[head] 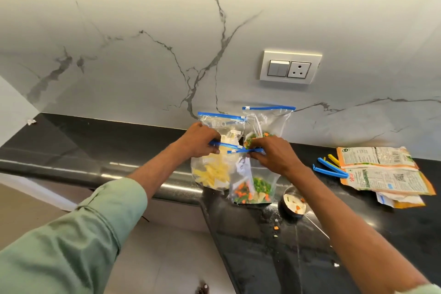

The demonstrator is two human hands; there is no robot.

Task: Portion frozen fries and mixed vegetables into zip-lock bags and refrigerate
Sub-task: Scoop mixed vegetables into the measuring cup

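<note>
Grips: left grip (201, 141) curls its fingers round the left end of the blue zip strip on the front fries bag (211, 172). The right grip (274, 153) pinches the right end of the blue zip strip on the front vegetable bag (253, 186) between thumb and fingertips.
Front fries bag: clear and upright, long axis vertical, zip end up. Pale yellow fries sit in its lower half, by the front edge of the black bench (107, 150).
Front vegetable bag: just right of the fries bag and touching it, also upright with its zip end up. Its strip runs left to right, and green and orange pieces lie at the bottom.
Rear bags: a rear fries bag (223, 124) and a rear vegetable bag (269, 122) stand behind, against the marble wall (143, 67), with their blue zips on top.
Bowl: a small steel bowl (292, 201) sits on the bench just right of the front vegetable bag.
Clips: blue and yellow bag clips (330, 167) lie further right.
Packets: flattened orange food packets (381, 169) lie beside the clips.
Wall plate: a switch and socket plate (290, 67) is above the bags.
Sleeves: pale green, with the left sleeve (78, 234) pushed up the forearm.
</note>
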